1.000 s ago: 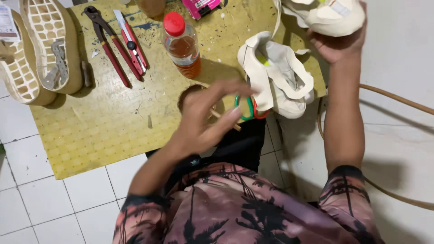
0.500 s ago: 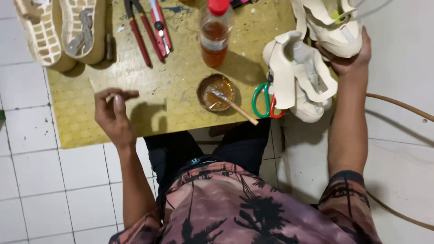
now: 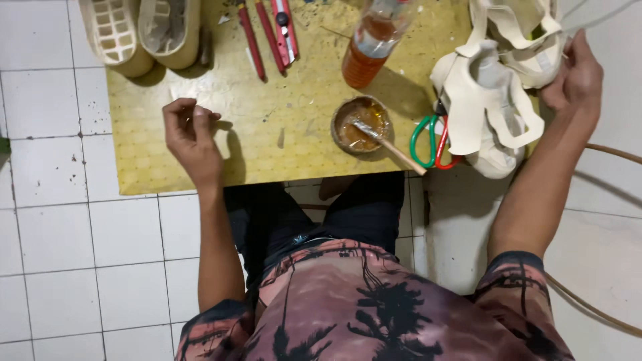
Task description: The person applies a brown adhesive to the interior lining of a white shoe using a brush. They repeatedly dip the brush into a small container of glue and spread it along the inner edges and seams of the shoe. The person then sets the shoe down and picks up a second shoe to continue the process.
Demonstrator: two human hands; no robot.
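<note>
My left hand [image 3: 192,137] hovers over the left part of a yellow board [image 3: 267,157], fingers curled in against the thumb, with nothing visible in it. My right hand [image 3: 576,77] grips a cream shoe upper [image 3: 518,37] at the board's right end. A second cream strapped upper [image 3: 485,110] lies just below it. Between my hands stands a small round bowl of brown glue [image 3: 348,130] with a brush [image 3: 388,144] resting in it. Scissors with one green and one red handle [image 3: 428,144] lie beside the bowl, partly under the uppers.
A plastic bottle of orange liquid [image 3: 371,43] stands behind the bowl. Red-handled pliers [image 3: 253,37] and a red cutter [image 3: 286,27] lie at the back. Two pale shoe soles [image 3: 110,30] [image 3: 170,27] sit at the back left. A thin hose [image 3: 602,307] runs over the white tiled floor on the right.
My left hand has gone from the scissors and bowl to the left part of the board. My right hand lowered its shoe upper beside the other one.
</note>
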